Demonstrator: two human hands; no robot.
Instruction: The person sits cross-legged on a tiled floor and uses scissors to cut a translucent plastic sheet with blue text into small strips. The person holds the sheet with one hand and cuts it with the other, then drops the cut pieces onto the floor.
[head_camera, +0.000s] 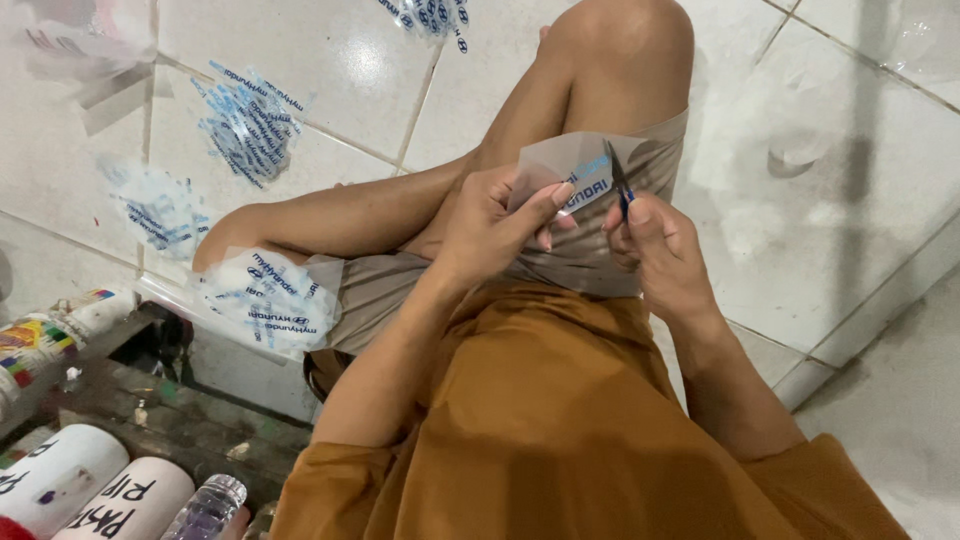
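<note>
Head view: person is sitting cross-legged on the white tiled floor (850, 200), working over the lap.

Left hand (495, 225) is pinching a translucent sticker sheet (575, 170) by its lower left corner, thumb on top, fingers curled behind. Grip is tight on the sheet, holding it up just above the knee.

Right hand (660, 250) is wrapped around small blue-handled scissors (620, 185). Fingers are closed around the handles; blades are pointing up into the sheet's right part, beside the blue print. Blade opening is too small to tell.

So the sheet is sitting between both hands: left pinch at one end, blades meeting it at the other, nearly touching the left thumb tip.

Risks, my read:
- Thumb is lying close to the cut line, so a slip could nick it.
- Sheet is thin and held at one corner only, so it could flex and send the cut through the print.

Around: cut sticker strips are lying in a pile (270, 295) on the left knee, more piles (245, 120) on the floor towards the far left corner. White cylinders (90, 490) and a clear bottle (210, 505) are lying at the near left edge.
</note>
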